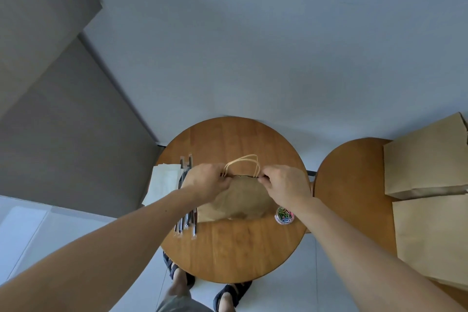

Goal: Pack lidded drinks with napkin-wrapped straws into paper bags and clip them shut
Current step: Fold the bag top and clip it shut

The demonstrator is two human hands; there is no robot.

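A brown paper bag with twisted paper handles stands on the round wooden table. My left hand pinches the left end of the bag's top edge. My right hand pinches the right end of that same edge, near the handle base. The bag's mouth looks pressed shut between both hands. What is inside the bag is hidden. A small round tub of coloured paper clips sits just right of the bag, under my right wrist.
Several wrapped black straws lie left of the bag, partly under my left arm. A stack of white napkins overhangs the table's left edge. A second wooden table at right carries two brown paper bags. My sandalled feet stand below.
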